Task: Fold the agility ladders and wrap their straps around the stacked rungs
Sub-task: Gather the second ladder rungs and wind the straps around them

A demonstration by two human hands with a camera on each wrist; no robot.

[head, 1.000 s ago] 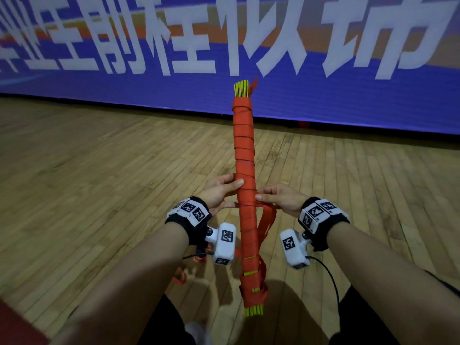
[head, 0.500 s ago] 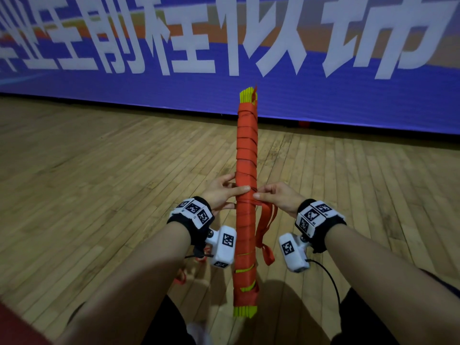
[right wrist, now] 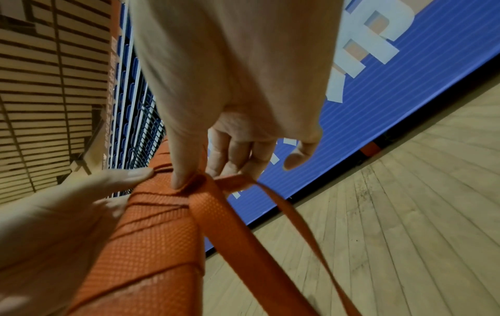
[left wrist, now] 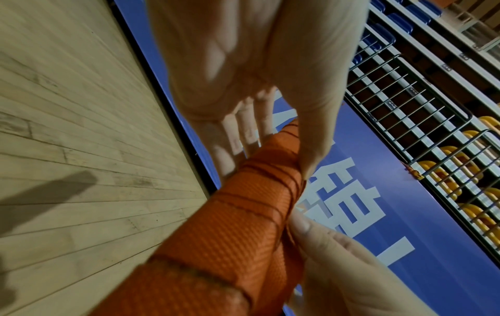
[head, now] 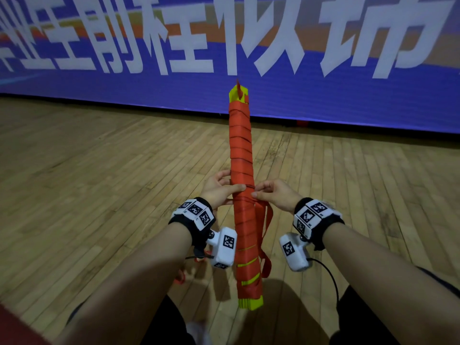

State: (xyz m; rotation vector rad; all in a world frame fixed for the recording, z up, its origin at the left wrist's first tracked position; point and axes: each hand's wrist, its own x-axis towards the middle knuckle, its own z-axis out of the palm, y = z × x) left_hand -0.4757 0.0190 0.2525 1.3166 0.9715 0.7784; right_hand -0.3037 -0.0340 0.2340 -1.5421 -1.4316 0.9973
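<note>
Wrapping at frame centre: our left hand (head: pixel 219 190) grips the strapped rung bundle (head: pixel 242 185), our right hand (head: pixel 273 195) fingers (right wrist: pixel 179 171) pinch the loose strap (right wrist: pixel 216 216). We should keep tension, tucking snugly.

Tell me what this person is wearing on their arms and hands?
Both forearms are bare, with no sleeves or gloves. The left hand and right hand each have a black wristband carrying white blocks printed with black square codes. Under each wrist hangs a small white camera box, also code-marked, trailing a thin black cable.
</note>
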